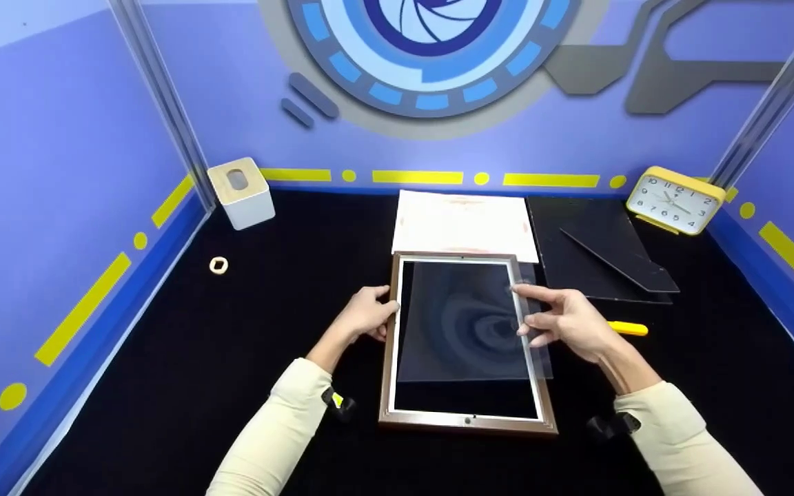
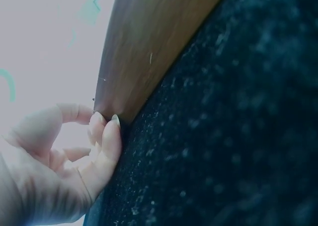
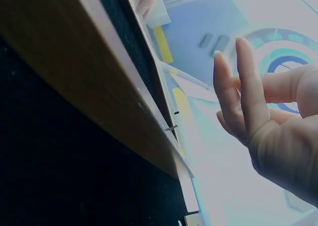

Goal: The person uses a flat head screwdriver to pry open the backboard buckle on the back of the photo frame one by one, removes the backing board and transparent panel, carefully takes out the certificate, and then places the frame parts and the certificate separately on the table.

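Resting half-seated over the picture frame [image 1: 467,420], the clear pane [image 1: 469,324] is pinched by the right hand [image 1: 566,320], left hand [image 1: 367,313] fingers steadying the frame's edge; backing board [image 1: 597,251] remains unfitted beyond the frame.

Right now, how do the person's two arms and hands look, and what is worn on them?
Both arms wear long, cream-coloured sleeves, the left sleeve and the right sleeve, ending at the wrists. The bare left hand and the bare right hand show no gloves or rings. A small black device sits under each wrist; the left wrist device carries a yellow mark, the right wrist device is plain black.
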Tool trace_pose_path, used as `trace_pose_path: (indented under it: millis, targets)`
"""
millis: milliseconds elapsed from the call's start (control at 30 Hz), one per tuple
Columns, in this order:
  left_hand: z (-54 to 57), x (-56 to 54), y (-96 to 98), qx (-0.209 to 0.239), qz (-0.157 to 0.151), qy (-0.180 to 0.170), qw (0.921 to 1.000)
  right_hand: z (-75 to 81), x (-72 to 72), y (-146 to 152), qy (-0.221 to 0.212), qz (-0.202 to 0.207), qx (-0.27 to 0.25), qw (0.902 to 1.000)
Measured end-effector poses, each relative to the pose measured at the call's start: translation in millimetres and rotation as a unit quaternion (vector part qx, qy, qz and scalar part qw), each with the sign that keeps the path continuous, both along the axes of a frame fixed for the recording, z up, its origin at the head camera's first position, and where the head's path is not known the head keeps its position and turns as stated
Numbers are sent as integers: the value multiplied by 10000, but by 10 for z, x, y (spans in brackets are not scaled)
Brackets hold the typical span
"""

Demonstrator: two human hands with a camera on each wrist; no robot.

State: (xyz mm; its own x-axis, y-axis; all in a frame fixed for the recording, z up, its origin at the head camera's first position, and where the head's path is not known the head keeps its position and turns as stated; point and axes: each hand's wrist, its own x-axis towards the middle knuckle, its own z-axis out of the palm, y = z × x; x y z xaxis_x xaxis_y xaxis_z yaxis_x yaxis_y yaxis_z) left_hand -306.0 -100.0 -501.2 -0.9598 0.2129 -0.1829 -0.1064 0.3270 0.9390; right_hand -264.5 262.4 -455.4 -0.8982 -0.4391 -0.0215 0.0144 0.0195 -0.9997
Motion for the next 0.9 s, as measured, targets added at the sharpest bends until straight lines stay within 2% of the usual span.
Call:
trace_pose_path:
  millis: [167,333,400,500,700,800,900]
  targets:
    - [29,-11,-34,142,-128,-99,9998,53,-37,-7,-60,-21,-411,9991]
    - [40,-6,-72,112,-400,-106,9991,99,-53,-109,-3,-326,-661,9973]
    - [37,13,-93,-21,-655,1,9979,117,-81,-167,17,-398,-711,9967]
    - [67,43,-176,-262,-1235,214,9918,171,-190,-289,14,-400,-725,9966]
    - [168,92,-327,-715,-2347,501,9681,309,-501,-680,-164,-474,-747,9959]
    - [211,116,-331,-1276,-2835,760,9474,347,-677,-955,-270,-479,-816,9951]
    - [236,151,-297,-1924,-3168,1019,9232,345,-847,-1248,-415,-467,-858,9944]
